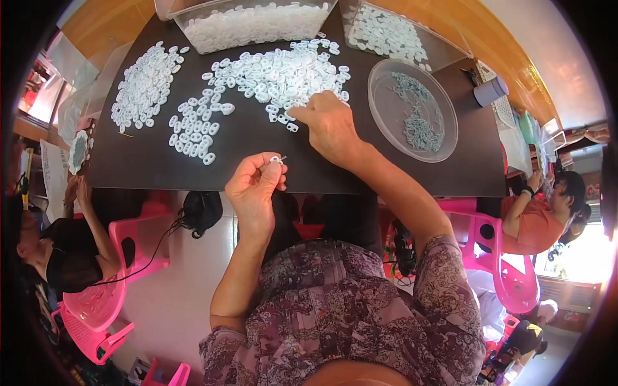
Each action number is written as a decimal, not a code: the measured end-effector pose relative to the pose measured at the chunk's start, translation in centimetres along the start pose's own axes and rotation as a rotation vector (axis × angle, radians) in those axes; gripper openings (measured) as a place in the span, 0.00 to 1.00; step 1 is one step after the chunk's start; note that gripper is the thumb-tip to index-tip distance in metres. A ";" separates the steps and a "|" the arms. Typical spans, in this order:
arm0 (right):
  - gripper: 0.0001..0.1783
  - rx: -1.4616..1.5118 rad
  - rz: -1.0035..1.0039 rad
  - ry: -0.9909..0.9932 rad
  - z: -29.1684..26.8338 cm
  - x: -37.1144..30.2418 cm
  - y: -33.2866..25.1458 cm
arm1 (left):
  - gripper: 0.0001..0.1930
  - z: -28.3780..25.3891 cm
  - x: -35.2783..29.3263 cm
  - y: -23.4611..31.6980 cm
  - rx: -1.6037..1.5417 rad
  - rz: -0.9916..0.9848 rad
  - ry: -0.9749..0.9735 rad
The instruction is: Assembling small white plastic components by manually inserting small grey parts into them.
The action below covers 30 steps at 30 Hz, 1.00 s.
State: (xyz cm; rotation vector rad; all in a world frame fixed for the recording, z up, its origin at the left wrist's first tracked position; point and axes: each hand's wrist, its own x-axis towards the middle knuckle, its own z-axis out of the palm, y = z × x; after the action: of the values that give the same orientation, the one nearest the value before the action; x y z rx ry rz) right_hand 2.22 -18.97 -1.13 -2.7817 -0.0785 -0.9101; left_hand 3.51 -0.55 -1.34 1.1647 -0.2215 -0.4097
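OK, live at the dark surface [141, 168], work mid-flow: the left hand [255, 183] is up near the front edge, thumb & forefinger pinching a small white plastic piece w/ holes [275, 159], a thin grey-green pin [284, 157] poking out its right side, so this 1 looks part-done, tho I can't tell if the pin's fully seated. Meanwhile the right hand [332, 128] is over the near edge of the big central heap of white two-holed plastic pcs [277, 74], fingers curled, thumb stretched left; can't tell if they're pinching anything. Progress, best guess: the small loose cluster of white rounded pcs [193, 128], set apart to the left of the heap, prob. counts as done, & the wide heap of white pcs at far left [147, 87] maybe too, but holes & pins are too small to check from here. Left to do: loads. Central heap's big, plus a clear plastic tub [225, 47] behind it holds lots more white pcs, & a 2nd clear plastic bin [445, 56] back right has a layer as well, status unclear. Pin supply's OK: the round clear plastic tray [393, 128], right of the right hand, carries 2 main clumps of thin grey-green pins [422, 133], w/ a few strays betw. So, approx: 1 pc in hand, a modest lot set aside, most apparently waiting.
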 end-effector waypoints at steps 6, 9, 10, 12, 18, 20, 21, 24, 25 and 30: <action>0.10 -0.036 0.004 -0.015 -1.9 -1.2 1.1 | 0.06 -0.1 0.1 0.0 -0.013 -0.018 -0.033; 0.06 0.001 0.098 -0.001 -2.2 -1.7 1.0 | 0.06 -0.2 0.2 0.1 -0.001 0.006 -0.040; 0.06 -0.003 0.101 -0.003 -2.1 -1.8 1.1 | 0.06 -0.2 0.2 0.1 0.006 0.005 -0.038; 0.02 0.022 0.099 0.013 -1.6 -1.9 0.9 | 0.07 -0.1 0.2 0.1 0.015 0.004 -0.035; 0.03 -0.078 0.081 -0.045 -0.7 -1.7 0.3 | 0.06 0.1 0.3 0.0 0.015 -0.018 -0.038; 0.04 -0.048 0.092 -0.036 -0.6 -1.5 0.0 | 0.06 0.1 0.3 0.0 0.024 -0.018 -0.034; 0.05 -0.022 0.104 -0.028 -0.7 -1.5 -0.1 | 0.06 0.1 0.3 0.1 0.026 -0.018 -0.033; 0.06 0.029 0.099 0.009 -1.2 -1.5 -0.4 | 0.06 0.2 0.3 0.1 0.033 -0.025 -0.029; 0.06 0.030 0.099 0.010 -1.4 -1.8 -0.4 | 0.06 0.2 0.2 0.1 0.024 -0.023 -0.032; 0.07 0.799 0.663 -0.063 -2.5 -3.2 -1.9 | 0.07 0.5 -0.1 0.3 -0.001 -0.007 -0.026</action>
State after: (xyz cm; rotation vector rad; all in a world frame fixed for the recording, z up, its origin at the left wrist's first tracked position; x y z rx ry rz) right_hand -1.99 -17.66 -0.68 -1.8852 0.3669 -0.4632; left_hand 3.27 -0.77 -0.88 1.1596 -0.2401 -0.4316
